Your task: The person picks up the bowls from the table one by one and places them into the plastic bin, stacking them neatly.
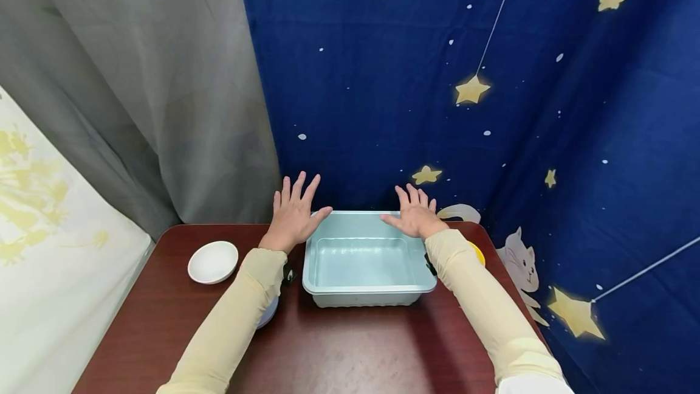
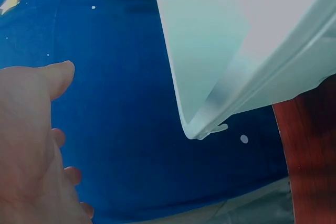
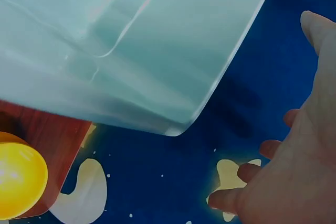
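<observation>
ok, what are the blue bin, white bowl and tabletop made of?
Blue bin: likely molded plastic, semi-gloss; rounded corners, soft highlights.
White bowl: smooth, uniformly white; ceramic or plastic, can't tell.
Tabletop: wood or wood-look laminate, satin; reddish-brown streaks, soft glare.

The head view looks forward and down — both wrist views, closer, share the tub [image 1: 366, 298].

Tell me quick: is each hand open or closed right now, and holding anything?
Left hand: open, holding nothing, near the light-blue rectangular bin.
Right hand: open, also holding nothing.
</observation>
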{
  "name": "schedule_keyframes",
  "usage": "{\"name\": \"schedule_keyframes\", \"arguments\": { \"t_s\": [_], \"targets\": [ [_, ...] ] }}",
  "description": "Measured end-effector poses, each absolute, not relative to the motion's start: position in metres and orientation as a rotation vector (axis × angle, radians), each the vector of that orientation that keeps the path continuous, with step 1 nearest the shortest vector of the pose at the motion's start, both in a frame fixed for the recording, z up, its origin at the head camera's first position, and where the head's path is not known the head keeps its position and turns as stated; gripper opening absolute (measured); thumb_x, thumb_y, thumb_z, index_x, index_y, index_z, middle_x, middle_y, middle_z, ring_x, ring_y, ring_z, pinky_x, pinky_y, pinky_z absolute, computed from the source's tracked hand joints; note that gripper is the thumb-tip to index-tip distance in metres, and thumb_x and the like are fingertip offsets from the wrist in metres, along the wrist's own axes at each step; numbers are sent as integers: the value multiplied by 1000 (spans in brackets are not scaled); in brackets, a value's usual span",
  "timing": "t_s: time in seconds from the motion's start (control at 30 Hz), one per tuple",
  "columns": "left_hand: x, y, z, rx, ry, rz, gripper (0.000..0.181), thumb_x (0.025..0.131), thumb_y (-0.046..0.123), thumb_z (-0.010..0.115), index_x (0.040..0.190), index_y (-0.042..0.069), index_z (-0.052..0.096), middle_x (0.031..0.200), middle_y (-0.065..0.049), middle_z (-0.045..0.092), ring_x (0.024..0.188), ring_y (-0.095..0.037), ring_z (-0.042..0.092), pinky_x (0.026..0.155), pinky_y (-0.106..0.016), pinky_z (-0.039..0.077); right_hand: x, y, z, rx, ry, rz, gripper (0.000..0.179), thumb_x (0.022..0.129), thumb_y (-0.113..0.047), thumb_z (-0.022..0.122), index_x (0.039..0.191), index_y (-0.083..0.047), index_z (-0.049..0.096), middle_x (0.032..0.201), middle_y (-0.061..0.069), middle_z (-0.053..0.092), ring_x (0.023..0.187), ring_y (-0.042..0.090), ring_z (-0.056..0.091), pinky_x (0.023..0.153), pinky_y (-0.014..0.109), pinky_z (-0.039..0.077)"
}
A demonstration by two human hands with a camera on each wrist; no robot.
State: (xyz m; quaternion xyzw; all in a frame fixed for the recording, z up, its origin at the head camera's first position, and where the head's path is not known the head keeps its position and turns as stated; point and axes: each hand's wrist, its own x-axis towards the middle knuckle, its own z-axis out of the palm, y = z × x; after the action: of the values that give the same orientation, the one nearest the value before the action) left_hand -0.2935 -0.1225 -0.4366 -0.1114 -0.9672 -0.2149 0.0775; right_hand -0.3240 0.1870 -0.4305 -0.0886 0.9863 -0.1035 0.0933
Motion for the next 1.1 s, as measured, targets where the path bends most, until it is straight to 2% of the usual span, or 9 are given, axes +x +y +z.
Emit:
{"name": "schedule_keyframes", "arguments": {
  "t_s": [0.4,0.83,1.1],
  "targets": [
    [-293,-126,-445,-362,-2880,-684,80,100,61,48,165,27,15,173,-11,5,159,-45,-4,123,-71,4,-322,200,-433,-241,2947,-390,96,96,-71,47,165,-15,10,169,19,6,155,46,10,123,69,13],
    [-284,-131,-458,-386,-2870,-739,69,104,54,47,162,20,31,171,-8,23,159,-39,12,123,-68,14,-316,218,-437,-159,2977,-512,96,96,-72,45,164,-13,11,167,19,11,142,43,21,118,66,27],
    [-277,-131,-466,-404,-2851,-758,67,104,52,47,159,16,36,169,-10,27,159,-39,17,121,-69,20,-313,228,-436,-94,3014,-580,95,96,-72,44,163,-13,14,161,22,19,139,45,24,118,65,25]
  ]
}}
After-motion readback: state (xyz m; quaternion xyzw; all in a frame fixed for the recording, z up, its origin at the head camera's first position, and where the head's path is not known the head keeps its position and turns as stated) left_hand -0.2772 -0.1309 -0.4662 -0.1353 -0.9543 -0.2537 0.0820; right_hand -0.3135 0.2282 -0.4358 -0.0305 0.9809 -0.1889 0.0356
